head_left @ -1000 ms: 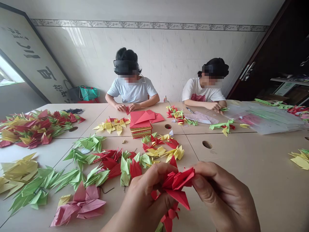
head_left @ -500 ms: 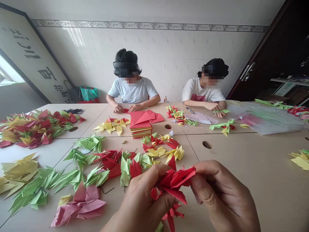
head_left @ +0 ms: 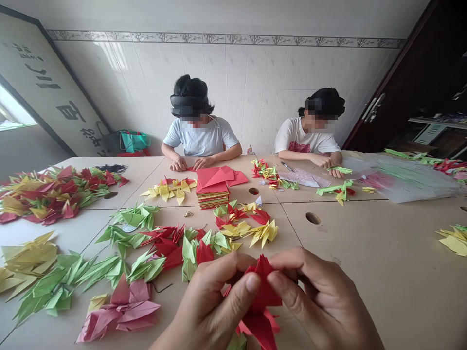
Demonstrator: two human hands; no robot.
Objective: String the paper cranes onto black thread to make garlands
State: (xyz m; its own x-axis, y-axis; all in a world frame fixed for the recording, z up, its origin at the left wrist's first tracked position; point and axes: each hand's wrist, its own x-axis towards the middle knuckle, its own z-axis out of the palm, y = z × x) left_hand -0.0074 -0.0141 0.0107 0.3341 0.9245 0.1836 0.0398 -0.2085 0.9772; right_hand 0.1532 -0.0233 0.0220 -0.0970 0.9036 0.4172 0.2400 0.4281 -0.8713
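Both hands were at work on a red folded paper piece, its pointed tip up between them. Left hand: thumb and forefinger closed in a pinch on its left side near the top. Right hand: a like pinch on the right side, fingers nearly shut, thin paper between. Step in hand, as I judged it: shaping or spreading the folded points. The next move seemed to call for light, even pressure from both thumbs, so as not to crease or tear a point. More red folded paper hung directly below the grip, perhaps joined to it; the link could not be made out. Pink folded paper lay left of the grip, green and red pieces just beyond it to the left, and a stack of paper squares farther off on the table. Fingertips behind the paper were hidden; the bottom of the hanging part was cut off by the lower edge of view.
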